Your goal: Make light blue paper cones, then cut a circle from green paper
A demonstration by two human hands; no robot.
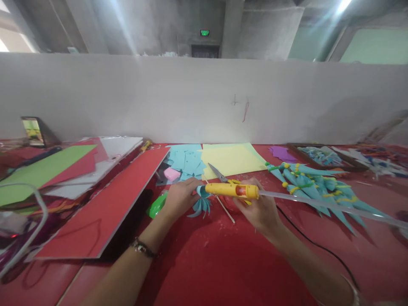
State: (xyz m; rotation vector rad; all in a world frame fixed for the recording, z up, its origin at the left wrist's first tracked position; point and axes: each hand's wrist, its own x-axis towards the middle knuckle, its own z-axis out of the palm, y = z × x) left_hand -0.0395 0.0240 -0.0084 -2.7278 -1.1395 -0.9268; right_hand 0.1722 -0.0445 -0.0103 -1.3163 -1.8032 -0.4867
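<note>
My right hand point(263, 214) is wrapped round a yellow hot glue gun point(228, 190), a long clear glue stick point(306, 199) trailing out of its back end. The gun's nozzle end meets a light blue paper piece with a fringed, curled end point(202, 207), pinched in the fingers of my left hand point(181, 196). Fingers and gun partly cover the rolled upper part of that piece. Scissors point(218, 173) with yellow handles lie just beyond the gun, and a thin wooden stick point(226, 210) rests on the red table below it.
Finished blue paper cones point(314, 185) with yellow and green ties lie at right. Behind are blue paper pieces point(188, 159) and a pale yellow sheet point(236, 159). A red board point(111, 204) slants up at left, near a green object point(157, 206). A black cord point(318, 244) crosses the right side.
</note>
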